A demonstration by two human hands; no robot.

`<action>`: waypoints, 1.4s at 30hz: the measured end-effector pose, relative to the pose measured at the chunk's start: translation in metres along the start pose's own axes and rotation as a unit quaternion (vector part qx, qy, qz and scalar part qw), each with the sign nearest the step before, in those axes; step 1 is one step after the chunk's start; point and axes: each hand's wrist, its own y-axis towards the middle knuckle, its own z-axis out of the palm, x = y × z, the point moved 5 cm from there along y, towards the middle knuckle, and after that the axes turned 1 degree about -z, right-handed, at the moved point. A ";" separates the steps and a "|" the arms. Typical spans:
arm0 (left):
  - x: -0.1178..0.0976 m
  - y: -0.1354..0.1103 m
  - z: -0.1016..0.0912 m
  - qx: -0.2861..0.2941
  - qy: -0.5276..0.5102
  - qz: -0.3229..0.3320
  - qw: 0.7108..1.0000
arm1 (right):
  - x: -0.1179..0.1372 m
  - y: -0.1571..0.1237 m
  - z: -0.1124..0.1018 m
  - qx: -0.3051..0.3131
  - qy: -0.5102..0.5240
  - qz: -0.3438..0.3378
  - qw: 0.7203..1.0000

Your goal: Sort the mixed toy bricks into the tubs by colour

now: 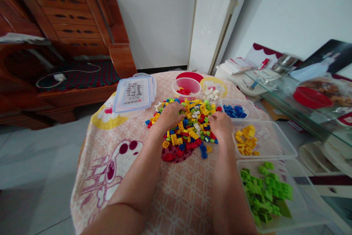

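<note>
Reaching left hand (172, 116) and right hand (220, 123), apart, over bricks (189, 132); cannot tell whether gripping; hemmed rightward by boxes (275, 139), inside table (187, 191) edge.

We show bare arms: our left forearm (143, 180) and right forearm (229, 187) look smooth and rounded, each broad near the elbow and narrowing forward. A curved crease (130, 206) marks the left one. Our left hand (172, 114) and right hand (221, 123) are bare too, their finger details too small to read.
</note>
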 end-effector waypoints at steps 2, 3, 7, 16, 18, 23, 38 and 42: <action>-0.001 0.000 0.000 0.003 0.003 -0.001 1.000 | 0.001 0.001 0.002 -0.002 0.006 -0.010 1.000; -0.001 0.000 0.000 0.005 0.002 -0.002 1.000 | 0.001 0.001 0.003 -0.003 0.010 -0.016 1.000; -0.002 0.000 -0.001 0.009 -0.001 -0.008 1.000 | 0.008 0.000 0.004 -0.006 0.030 -0.033 0.999; 0.000 0.000 0.003 0.003 -0.002 0.000 1.000 | 0.030 -0.005 0.010 -0.034 0.089 -0.092 0.991; 0.000 0.001 0.004 0.000 0.000 0.005 1.000 | 0.033 -0.005 0.013 -0.041 0.110 -0.109 0.987; 0.000 0.000 0.004 0.001 0.001 0.004 1.000 | 0.041 -0.007 0.018 -0.027 0.177 -0.150 0.972; -0.003 -0.002 0.000 0.016 -0.001 -0.005 1.000 | 0.007 -0.005 -0.015 -0.069 0.062 -0.048 0.995; -0.001 -0.001 0.002 0.007 -0.005 0.001 1.000 | -0.008 -0.004 -0.019 -0.044 -0.012 0.007 0.999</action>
